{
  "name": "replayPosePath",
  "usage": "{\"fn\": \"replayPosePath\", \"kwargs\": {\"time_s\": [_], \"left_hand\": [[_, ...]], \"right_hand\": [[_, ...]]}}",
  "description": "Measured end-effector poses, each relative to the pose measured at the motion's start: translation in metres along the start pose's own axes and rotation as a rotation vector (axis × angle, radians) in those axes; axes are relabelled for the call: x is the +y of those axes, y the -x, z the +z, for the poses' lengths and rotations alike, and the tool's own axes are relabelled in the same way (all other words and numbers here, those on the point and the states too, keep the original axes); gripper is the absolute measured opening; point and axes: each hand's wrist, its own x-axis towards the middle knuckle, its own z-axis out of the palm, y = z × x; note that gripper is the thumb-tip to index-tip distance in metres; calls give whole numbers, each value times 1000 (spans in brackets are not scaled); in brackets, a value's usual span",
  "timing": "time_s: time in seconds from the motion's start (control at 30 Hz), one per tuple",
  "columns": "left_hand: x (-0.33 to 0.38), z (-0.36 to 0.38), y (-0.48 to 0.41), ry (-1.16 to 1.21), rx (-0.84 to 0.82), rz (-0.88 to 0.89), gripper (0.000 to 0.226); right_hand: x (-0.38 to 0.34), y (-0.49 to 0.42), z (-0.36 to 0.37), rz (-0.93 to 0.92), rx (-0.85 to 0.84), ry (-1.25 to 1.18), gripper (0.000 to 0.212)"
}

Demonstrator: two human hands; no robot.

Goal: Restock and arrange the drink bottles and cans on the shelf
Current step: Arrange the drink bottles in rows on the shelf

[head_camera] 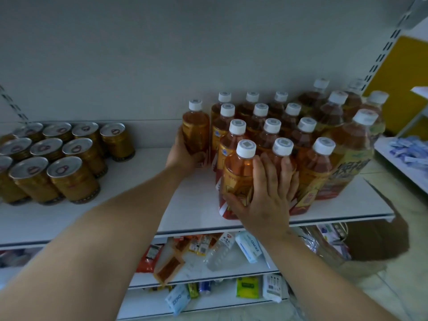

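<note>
Several amber tea bottles with white caps stand in rows on the white shelf [185,205]. My left hand [183,154] grips a single tea bottle [195,128] standing just left of the block. My right hand [268,195] lies with straight fingers against the front-row bottles, covering the lower part of the front-left bottle [238,172] and the one next to it. Larger tea bottles [352,154] stand at the right end of the shelf. Several gold cans [71,179] with silver tops are grouped at the left end.
A bare stretch of shelf lies between the cans and the bottles. Lower shelves [208,274] hold loose packets and a clear water bottle [220,251]. A cardboard box [370,246] sits on the floor at right. Another white rack [403,158] stands at far right.
</note>
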Motion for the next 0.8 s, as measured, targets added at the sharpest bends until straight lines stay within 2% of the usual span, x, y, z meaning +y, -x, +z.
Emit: {"fn": "replayPosePath", "kwargs": {"time_s": [0.1, 0.3, 0.63, 0.73, 0.8], "left_hand": [[-6, 0, -4, 10, -41, 23, 102], [-6, 12, -17, -37, 4, -20, 101], [-8, 16, -44, -67, -17, -61, 98], [-10, 10, -44, -21, -121, -77, 116], [-11, 6, -38, -85, -153, -102, 120]], "right_hand": [[1, 1, 2, -7, 9, -2, 88], [3, 2, 7, 4, 18, 0, 86], [6, 4, 10, -27, 46, 26, 86], [4, 3, 9, -27, 41, 23, 85], [4, 2, 7, -24, 22, 21, 86]]}}
